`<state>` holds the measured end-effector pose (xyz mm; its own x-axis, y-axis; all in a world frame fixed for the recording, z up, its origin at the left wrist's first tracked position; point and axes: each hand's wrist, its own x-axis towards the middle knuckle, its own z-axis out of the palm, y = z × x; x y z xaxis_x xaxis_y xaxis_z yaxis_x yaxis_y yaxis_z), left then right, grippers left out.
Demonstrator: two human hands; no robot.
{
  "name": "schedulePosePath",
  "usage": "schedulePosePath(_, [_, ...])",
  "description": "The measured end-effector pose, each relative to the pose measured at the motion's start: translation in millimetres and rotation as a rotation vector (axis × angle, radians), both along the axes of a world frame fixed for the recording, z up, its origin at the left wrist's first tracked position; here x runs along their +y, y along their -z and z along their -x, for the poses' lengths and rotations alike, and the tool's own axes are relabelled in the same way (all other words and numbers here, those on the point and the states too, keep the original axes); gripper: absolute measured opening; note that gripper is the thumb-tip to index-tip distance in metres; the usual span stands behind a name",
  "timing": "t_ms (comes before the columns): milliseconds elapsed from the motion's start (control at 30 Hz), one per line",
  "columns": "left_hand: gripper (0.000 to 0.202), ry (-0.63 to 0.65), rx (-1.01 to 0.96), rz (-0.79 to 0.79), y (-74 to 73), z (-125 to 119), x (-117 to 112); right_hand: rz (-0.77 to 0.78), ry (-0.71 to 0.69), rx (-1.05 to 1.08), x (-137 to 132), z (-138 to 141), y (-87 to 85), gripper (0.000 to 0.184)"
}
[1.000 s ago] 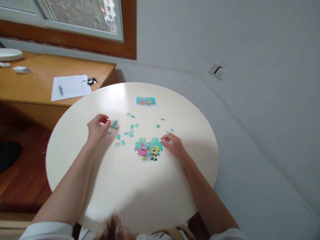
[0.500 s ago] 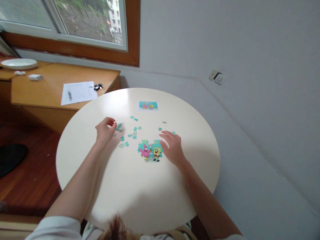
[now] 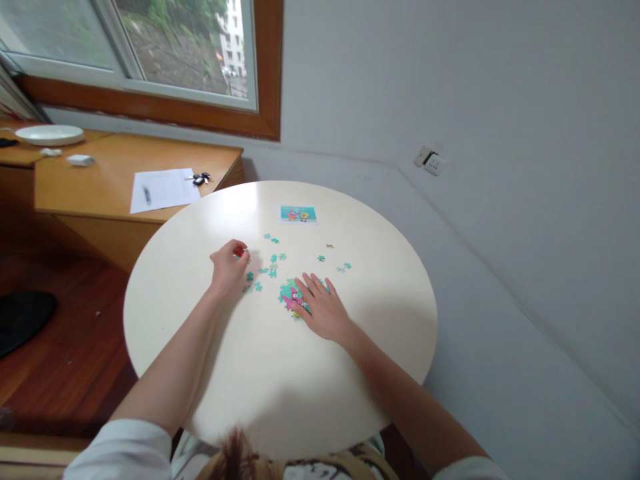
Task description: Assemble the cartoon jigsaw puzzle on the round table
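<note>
A partly joined cartoon jigsaw [image 3: 290, 296] lies near the middle of a round cream table [image 3: 260, 373]. My right hand [image 3: 323, 308] rests flat on it with fingers spread, open, covering most of the picture. My left hand [image 3: 229, 265] sits to the left with fingers curled in a pinch over loose teal pieces; what it holds is too small to make out. Several loose teal pieces [image 3: 273, 259] are scattered between and beyond the hands. A small reference picture [image 3: 298, 214] lies at the far side of the table.
A wooden desk [image 3: 100, 187] stands at the left under a window, with a sheet of paper [image 3: 163, 189], keys [image 3: 201, 178] and a white plate [image 3: 49, 135]. Grey walls close the right side, with a socket [image 3: 430, 161]. Wooden floor lies at the left.
My right hand moved left from the puzzle's right edge and now lies flat over it. My left hand shifted slightly right, staying pinched. The camera view drifted.
</note>
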<state>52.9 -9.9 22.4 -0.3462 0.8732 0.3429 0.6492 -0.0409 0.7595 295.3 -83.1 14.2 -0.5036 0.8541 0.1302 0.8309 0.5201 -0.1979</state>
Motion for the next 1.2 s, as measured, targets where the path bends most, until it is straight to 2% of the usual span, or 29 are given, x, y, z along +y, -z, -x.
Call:
schedulePosePath(233, [0.014, 0.141, 0.220, -0.066, 4.1, -32.7, -12.7, 0.020, -0.002, 0.020, -1.9, 0.7, -0.3, 0.059])
schedulePosePath(367, [0.016, 0.215, 0.315, -0.074, 0.9, -39.6, -22.6, -0.010, 0.023, 0.182, 4.2, -3.6, 4.3, 0.057])
schedulePosePath(567, [0.020, 0.360, 0.426, -0.062, -2.3, -51.8, -50.4, -0.223, 0.331, 0.681, 38.0, -37.8, 18.8, 0.038])
schedulePosePath(667, [0.024, 0.444, 0.468, -0.032, -3.4, -60.1, -71.5, -0.192, 0.400, 0.767, 49.9, -56.2, 26.4, 0.029])
schedulePosePath(800, [0.032, 0.551, 0.546, 0.030, 0.9, -68.9, -100.0, -0.147, 0.384, 0.752, 52.9, -61.9, 31.7, 0.025])
schedulePosePath(900, [0.039, 0.558, 0.596, 0.058, 8.3, -72.4, -113.6, -0.137, 0.340, 0.706, 51.7, -59.1, 31.2, 0.027])
schedulePosePath(1033, [0.042, 0.532, 0.634, 0.065, 13.7, -73.7, -118.1, -0.099, 0.331, 0.662, 50.8, -57.5, 29.2, 0.029])
schedulePosePath(1200, [0.042, 0.485, 0.648, 0.061, 13.0, -74.4, -117.0, -0.044, 0.291, 0.603, 49.8, -56.2, 26.6, 0.029])
